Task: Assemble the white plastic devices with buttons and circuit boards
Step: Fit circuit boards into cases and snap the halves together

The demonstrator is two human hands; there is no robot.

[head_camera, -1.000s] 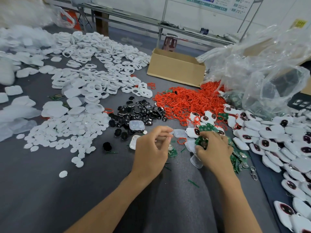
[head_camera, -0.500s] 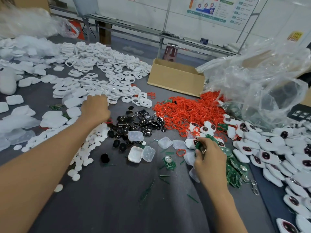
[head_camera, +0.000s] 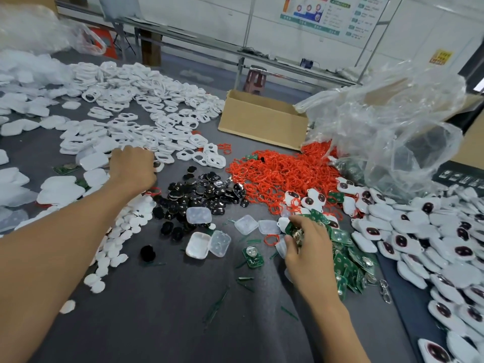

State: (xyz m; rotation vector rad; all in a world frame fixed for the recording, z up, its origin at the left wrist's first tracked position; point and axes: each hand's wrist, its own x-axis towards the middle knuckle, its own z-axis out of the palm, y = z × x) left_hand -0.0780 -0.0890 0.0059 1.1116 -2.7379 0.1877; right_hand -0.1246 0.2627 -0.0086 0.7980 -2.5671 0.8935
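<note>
A green circuit board [head_camera: 293,229] with a metal contact is pinched between the thumb and curled fingers of the right hand [head_camera: 310,248], held just above the table [head_camera: 157,323]. Just beside that grip, toward the right, more green boards [head_camera: 348,258] are heaped. One loose board [head_camera: 253,256] lies flat just to its left, near the clear button pads [head_camera: 199,215]. Farther left of the grip, past the black buttons [head_camera: 199,189], the left hand [head_camera: 132,167] is seen knuckles up, with fingers curled down into the white shells [head_camera: 162,132] with cut-outs. Whether a shell is already gripped cannot be told, since the fingertips are hidden. A second ago this hand was held close against the right hand at the middle of the table; it has since been carried well away to the shell pile, while the board has been kept in the right hand. From this it is judged that a fresh shell is being fetched, so a new unit is only at its start. Beyond the grip red rings [head_camera: 275,174] are piled, and finished white devices [head_camera: 408,231] are spread to its far right.
</note>
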